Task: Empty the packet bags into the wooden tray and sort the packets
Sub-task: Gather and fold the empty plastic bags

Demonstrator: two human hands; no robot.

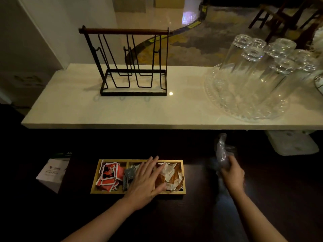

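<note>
A wooden tray (138,191) with three compartments lies on the dark lower counter. Red and white packets (109,175) fill its left compartment, grey packets (128,175) lie in the middle one, and orange and white packets (173,177) fill the right one. My left hand (147,180) rests flat with fingers spread over the middle and right compartments, touching the packets. To the right of the tray, my right hand (232,173) is closed around a crumpled clear plastic bag (222,151), held just above the counter.
A white box (51,173) stands left of the tray. On the pale marble shelf behind stand a black wire rack (129,63) with a wooden bar and a glass tray (244,109) bearing several upturned glasses (253,67).
</note>
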